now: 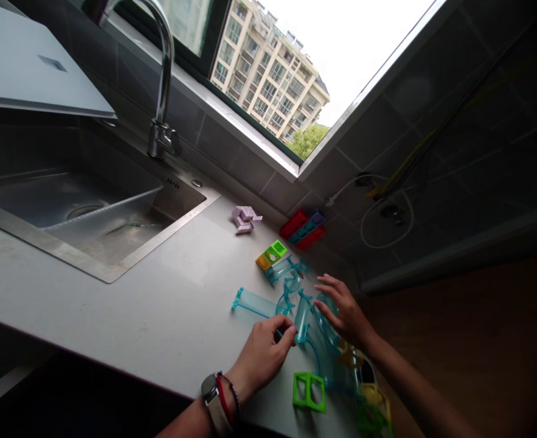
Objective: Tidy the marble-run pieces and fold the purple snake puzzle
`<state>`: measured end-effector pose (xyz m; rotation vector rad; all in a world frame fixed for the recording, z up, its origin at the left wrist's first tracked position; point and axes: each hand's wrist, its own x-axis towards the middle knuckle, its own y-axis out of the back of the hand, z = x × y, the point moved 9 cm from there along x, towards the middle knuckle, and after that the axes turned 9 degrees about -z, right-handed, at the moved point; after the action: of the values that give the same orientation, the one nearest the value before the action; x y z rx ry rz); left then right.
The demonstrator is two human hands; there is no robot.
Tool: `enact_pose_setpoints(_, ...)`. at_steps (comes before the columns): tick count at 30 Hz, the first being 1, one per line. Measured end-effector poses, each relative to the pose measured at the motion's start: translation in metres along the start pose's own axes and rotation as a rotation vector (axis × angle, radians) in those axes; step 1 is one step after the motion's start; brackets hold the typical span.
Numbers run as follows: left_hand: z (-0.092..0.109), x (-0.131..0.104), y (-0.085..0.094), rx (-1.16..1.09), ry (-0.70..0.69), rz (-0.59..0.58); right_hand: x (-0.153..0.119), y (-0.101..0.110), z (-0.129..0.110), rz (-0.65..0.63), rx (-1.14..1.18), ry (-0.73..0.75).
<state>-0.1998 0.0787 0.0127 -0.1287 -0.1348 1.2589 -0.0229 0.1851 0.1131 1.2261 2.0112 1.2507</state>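
Note:
My left hand (266, 348), with a watch and bracelets on its wrist, is over the counter with thumb and forefinger pinched at the lower end of a clear blue trough piece (303, 313); whether it grips the piece is hard to make out. My right hand (341, 309) hovers over clear blue curved pieces at the right, fingers apart. A long blue track (256, 303) lies left of the trough. Below the hands stands a green open cube frame (309, 392). Farther back is a green and orange block (272, 254) beside more blue pieces.
A steel sink (108, 267) with a chrome faucet (164, 79) is at the left, under a white board (31, 67). Lilac pieces (245, 219) and red and blue blocks (302, 228) lie near the tiled wall. Yellow and green pieces (374, 404) are at the lower right.

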Motion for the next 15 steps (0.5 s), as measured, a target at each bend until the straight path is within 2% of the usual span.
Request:
enact_pose_setpoints(2, 0.000, 0.000, 0.000, 0.036, -0.015, -0.004, -0.041, -0.018, -0.041, -0.192, -0.160, 0.203)
enact_pose_setpoints(3, 0.000, 0.000, 0.000, 0.068, -0.022, -0.002, -0.061, -0.024, -0.059, -0.241, -0.189, 0.294)
enact_pose_setpoints(5, 0.002, -0.001, 0.000, 0.163, -0.043, 0.012, -0.097, -0.030, -0.088, -0.255, -0.183, 0.415)
enact_pose_setpoints(7, 0.004, -0.003, -0.001, 0.279, -0.074, 0.020, -0.128, -0.036, -0.107, -0.247, -0.126, 0.473)
enact_pose_setpoints(12, 0.011, -0.006, -0.011, 0.489, -0.154, -0.019, -0.190, -0.068, -0.130, -0.198, 0.005, 0.573)
enact_pose_setpoints(15, 0.014, -0.007, -0.015, 0.606, -0.196, -0.024, -0.209, -0.077, -0.129, -0.063, 0.066, 0.584)
